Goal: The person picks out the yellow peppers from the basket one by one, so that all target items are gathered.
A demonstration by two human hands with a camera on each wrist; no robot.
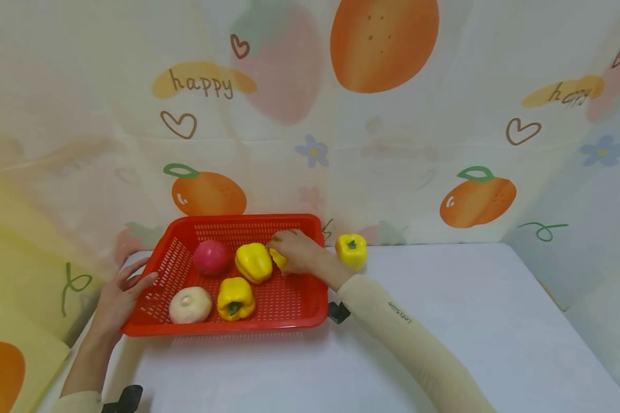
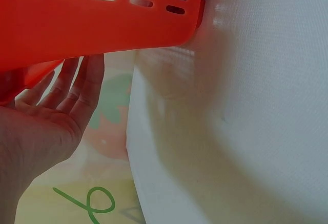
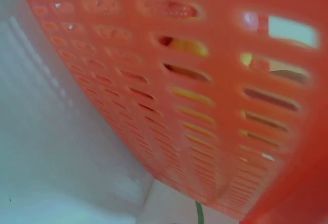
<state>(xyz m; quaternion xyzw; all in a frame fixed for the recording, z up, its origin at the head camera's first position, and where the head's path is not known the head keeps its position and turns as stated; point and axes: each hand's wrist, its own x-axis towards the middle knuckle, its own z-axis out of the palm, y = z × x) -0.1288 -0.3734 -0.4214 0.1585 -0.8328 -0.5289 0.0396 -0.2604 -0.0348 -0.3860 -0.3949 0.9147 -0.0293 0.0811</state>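
Note:
In the head view, a red plastic basket (image 1: 289, 329) stands at the table's left. My left hand (image 1: 117, 299) grips its left rim; in the left wrist view the fingers (image 2: 91, 83) reach up behind the red edge. Inside the basket, my right hand (image 1: 298, 252) holds a yellow bell pepper (image 1: 279, 260), mostly covered by the fingers. Beside it lies another yellow bell pepper (image 1: 254, 263), with a third (image 1: 236, 299) nearer the front. A round magenta fruit (image 1: 212, 257) and a pale, flattened round vegetable (image 1: 190, 305) with a stub share the basket. The right wrist view shows the slotted basket wall (image 3: 220, 131).
Just outside the basket's right end, a yellow bell pepper (image 1: 351, 250) sits on the white table (image 1: 444, 321), behind my right forearm. A printed cloth (image 1: 382, 172) hangs behind the table's back edge.

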